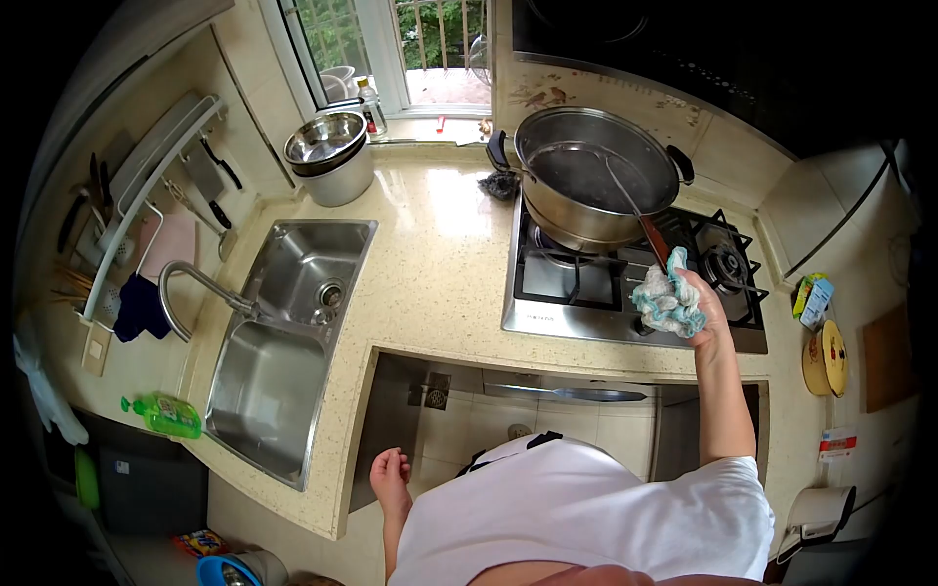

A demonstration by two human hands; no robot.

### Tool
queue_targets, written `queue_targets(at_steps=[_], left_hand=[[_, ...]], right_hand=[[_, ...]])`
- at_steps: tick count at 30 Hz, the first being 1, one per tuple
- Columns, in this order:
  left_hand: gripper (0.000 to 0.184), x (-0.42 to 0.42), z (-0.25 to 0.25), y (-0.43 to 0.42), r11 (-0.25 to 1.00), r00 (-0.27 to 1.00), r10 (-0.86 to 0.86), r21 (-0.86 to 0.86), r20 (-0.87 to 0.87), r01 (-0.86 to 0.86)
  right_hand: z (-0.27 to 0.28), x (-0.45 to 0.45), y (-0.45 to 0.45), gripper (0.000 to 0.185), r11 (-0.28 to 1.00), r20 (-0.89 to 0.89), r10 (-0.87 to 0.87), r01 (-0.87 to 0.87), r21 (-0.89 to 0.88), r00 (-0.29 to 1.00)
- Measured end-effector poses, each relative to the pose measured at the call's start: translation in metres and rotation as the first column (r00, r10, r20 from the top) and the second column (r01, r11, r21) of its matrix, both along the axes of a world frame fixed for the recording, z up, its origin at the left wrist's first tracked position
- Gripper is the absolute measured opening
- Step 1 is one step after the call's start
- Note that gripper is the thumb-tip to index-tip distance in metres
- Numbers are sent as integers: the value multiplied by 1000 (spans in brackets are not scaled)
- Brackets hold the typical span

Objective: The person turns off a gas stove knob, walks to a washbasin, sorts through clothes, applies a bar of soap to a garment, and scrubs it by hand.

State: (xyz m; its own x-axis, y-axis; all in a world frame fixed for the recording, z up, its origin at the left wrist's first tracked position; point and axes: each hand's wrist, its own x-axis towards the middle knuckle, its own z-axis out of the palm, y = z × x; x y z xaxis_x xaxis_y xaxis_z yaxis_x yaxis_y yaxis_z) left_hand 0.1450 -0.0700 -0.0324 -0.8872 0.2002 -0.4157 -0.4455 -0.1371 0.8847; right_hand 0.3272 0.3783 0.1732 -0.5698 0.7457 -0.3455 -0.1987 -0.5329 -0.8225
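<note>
My right hand is closed on a crumpled white and light-blue cloth over the front right of the gas stove. From the cloth, the red-brown handle of a long utensil reaches up, and its thin metal shaft extends into a large steel pot on the left burner. Whether my fingers also grip that handle is hidden by the cloth. Beside my body, below the counter's front edge, my left hand has its fingers curled together, with nothing seen in them.
At left is a double sink with a curved faucet; a green soap bottle lies near it. Metal bowls sit on a white pot by the window. A yellow tin stands at right.
</note>
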Motion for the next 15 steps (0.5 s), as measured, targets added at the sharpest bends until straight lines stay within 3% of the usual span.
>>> queue_targets(at_steps=[5, 7, 10, 15], left_hand=[[9, 3, 2, -2, 1000, 1000, 25, -2, 8, -25], [9, 5, 3, -3, 999, 999, 40, -12, 19, -40], [9, 6, 1, -7, 998, 998, 58, -22, 30, -57], [10, 11, 0, -8, 998, 997, 69, -17, 34, -69]], right_hand=[[-8, -4, 4, 29, 998, -54, -24, 27, 55, 998], [-11, -4, 4, 31, 973, 45, 1, -11, 230, 999], [-3, -6, -3, 30, 973, -8, -48, 49, 225, 999], [-22, -3, 10, 29, 980, 13, 12, -14, 199, 1000]])
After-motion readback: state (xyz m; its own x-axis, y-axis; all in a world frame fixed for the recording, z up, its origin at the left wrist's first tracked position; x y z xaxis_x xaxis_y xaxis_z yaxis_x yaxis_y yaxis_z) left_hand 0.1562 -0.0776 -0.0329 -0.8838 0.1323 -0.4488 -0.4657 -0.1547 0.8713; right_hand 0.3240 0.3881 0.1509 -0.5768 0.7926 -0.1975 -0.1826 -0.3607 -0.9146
